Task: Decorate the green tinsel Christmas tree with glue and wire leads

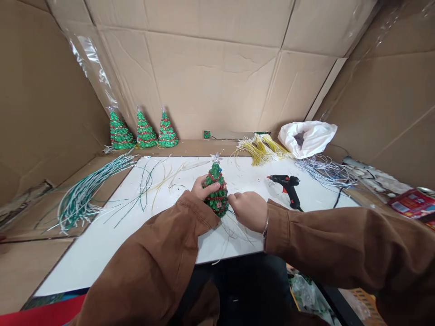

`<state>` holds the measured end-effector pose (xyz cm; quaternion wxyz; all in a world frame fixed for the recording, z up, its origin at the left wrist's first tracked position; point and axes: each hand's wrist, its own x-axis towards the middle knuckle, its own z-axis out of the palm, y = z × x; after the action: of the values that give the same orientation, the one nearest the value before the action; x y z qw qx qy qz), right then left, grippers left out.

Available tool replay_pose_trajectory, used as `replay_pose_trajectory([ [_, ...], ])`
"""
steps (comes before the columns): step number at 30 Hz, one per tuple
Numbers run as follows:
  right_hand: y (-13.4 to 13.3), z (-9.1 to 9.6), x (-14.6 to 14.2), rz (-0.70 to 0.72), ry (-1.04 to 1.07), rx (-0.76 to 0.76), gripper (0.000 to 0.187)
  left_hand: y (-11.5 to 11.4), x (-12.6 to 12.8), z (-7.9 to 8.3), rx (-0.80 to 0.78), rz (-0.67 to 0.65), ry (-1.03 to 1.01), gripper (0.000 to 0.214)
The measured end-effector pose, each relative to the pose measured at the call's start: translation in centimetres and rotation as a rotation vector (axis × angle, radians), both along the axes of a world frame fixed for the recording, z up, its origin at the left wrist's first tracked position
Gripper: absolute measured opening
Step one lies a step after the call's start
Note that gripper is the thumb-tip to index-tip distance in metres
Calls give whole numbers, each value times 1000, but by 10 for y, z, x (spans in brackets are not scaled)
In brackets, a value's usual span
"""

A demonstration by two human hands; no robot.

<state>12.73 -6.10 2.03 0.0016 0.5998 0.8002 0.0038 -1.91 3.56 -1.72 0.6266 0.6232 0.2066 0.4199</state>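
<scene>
A small green Christmas tree ornament [216, 201] with red garlands and a clear star on top stands upright over the white board [176, 240]. My left hand [204, 186] is wrapped round its left side, thumb across the front. Against the tree's lower right side is my right hand [249, 209], its fingers closed in a pinch. What those fingers hold, if anything, is hidden. Thin pale wires [238, 228] spread over the board below my right hand. To the right lies a black hot glue gun [286, 184] with an orange trigger.
Three similar trees [147, 131] stand at the back left. Green and white wires [84, 190] lie in a bundle at left, yellow ones [260, 149] at the back. A white bag [307, 136] and bluish wires [322, 170] sit at back right. Cardboard walls [210, 77] enclose the table.
</scene>
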Motion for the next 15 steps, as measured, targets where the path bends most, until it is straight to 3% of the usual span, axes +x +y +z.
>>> replay_pose_trajectory([
  [3, 0, 2, 3, 89, -55, 3, 22, -2, -1, 0, 1, 31, 9, 38],
  [6, 9, 4, 11, 48, 182, -40, 23, -2, -1, -2, -4, 18, 7, 36],
  [8, 16, 4, 16, -46, 461, -281, 23, 0, -1, -3, -10, -24, -13, 38],
  [12, 26, -1, 23, -272, 1065, -971, 32, 4, 0, -4, -40, -99, -35, 46],
  [15, 30, -7, 29, -423, 1375, -1285, 42, 4, 0, -4, -41, -112, -28, 46],
])
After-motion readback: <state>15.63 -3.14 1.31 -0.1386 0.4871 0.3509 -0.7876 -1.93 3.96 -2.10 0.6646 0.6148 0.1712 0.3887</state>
